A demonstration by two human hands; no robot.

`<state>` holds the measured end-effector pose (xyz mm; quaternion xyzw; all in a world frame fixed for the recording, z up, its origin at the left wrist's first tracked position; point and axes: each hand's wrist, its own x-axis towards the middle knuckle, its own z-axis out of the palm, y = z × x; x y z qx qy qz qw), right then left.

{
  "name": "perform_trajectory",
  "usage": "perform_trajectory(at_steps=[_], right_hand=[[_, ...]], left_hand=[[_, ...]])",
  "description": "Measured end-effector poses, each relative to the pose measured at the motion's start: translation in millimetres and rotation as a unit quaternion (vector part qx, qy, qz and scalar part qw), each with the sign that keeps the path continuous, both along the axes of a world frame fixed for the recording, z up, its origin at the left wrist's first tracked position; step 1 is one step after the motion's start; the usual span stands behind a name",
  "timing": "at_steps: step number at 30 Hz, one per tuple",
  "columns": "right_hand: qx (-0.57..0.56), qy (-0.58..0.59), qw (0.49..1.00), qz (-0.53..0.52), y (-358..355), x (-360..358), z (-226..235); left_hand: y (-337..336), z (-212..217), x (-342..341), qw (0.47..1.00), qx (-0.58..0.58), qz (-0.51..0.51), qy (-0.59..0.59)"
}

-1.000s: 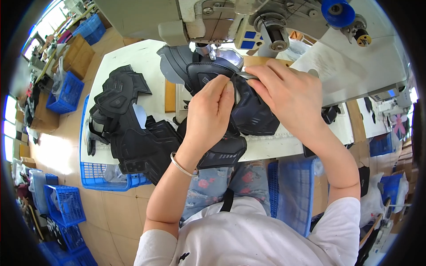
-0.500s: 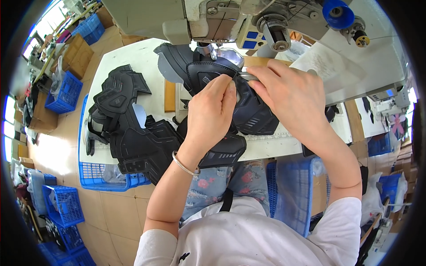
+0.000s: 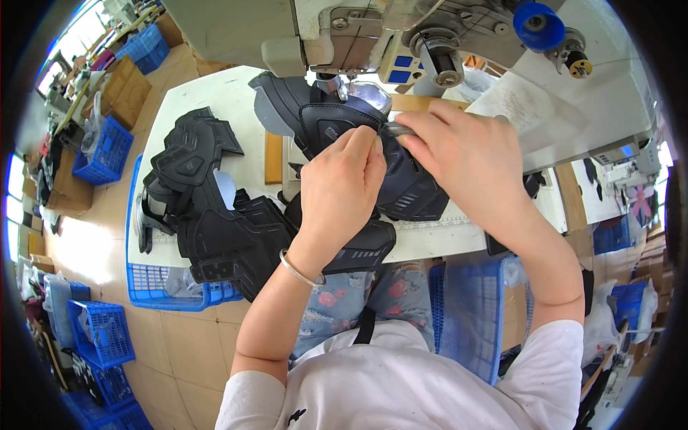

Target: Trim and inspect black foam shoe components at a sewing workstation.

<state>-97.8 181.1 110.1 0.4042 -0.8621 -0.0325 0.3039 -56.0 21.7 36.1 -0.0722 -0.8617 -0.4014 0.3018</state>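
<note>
A black shoe upper (image 3: 410,188) with stitched panels lies under the needle of the sewing machine (image 3: 340,84). My left hand (image 3: 342,175) is closed in a pinch on its edge, just in front of the needle area. My right hand (image 3: 462,154) is closed around a slim silver metal tool (image 3: 395,129), its tip close to my left fingertips and its far part hidden in my palm. Several more black shoe uppers (image 3: 229,229) are heaped to the left, some hanging over the table's front edge. My left forearm covers part of them.
The white sewing table (image 3: 437,242) carries the work. Blue crates stand below it, one at the left (image 3: 215,297) and one beside my legs (image 3: 469,315). Thread spools (image 3: 577,63) sit on the machine at the right. Cardboard boxes (image 3: 123,89) line the far left.
Both hands stay close together at the upper, with only a slight shift of the fingers. The view has dipped a little; the heaped uppers lie as before.
</note>
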Motion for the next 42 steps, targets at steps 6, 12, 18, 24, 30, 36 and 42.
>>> perform_trajectory(at_steps=[6,12,18,24,30,36,42], right_hand=[[-0.021,0.000,1.000,0.023,3.1,-5.0,-1.7],[0.012,0.017,1.000,-0.005,-0.1,2.0,0.0],[0.024,0.030,0.999,-0.003,-1.2,3.1,1.9],[0.018,0.021,1.000,0.002,-0.3,2.5,0.6],[0.041,0.067,0.997,-0.004,-3.9,2.3,-3.6],[0.025,0.090,0.995,0.025,-5.5,-0.1,-10.0],[-0.289,-0.187,0.934,0.098,10.5,-9.5,-25.9]], left_hand=[[-1.7,-1.6,-0.7,1.000,0.008,-0.010,-0.004],[-1.6,-1.6,-2.3,1.000,0.015,-0.004,-0.003],[-1.8,-1.5,-2.4,1.000,0.015,-0.004,0.007],[-2.7,-1.2,-0.7,0.999,0.026,-0.019,-0.016],[-1.7,1.8,0.9,0.999,-0.039,-0.006,0.024],[-3.5,-1.1,-1.9,0.996,-0.079,-0.006,0.045],[-16.0,-11.6,3.3,0.980,0.168,-0.098,-0.039]])
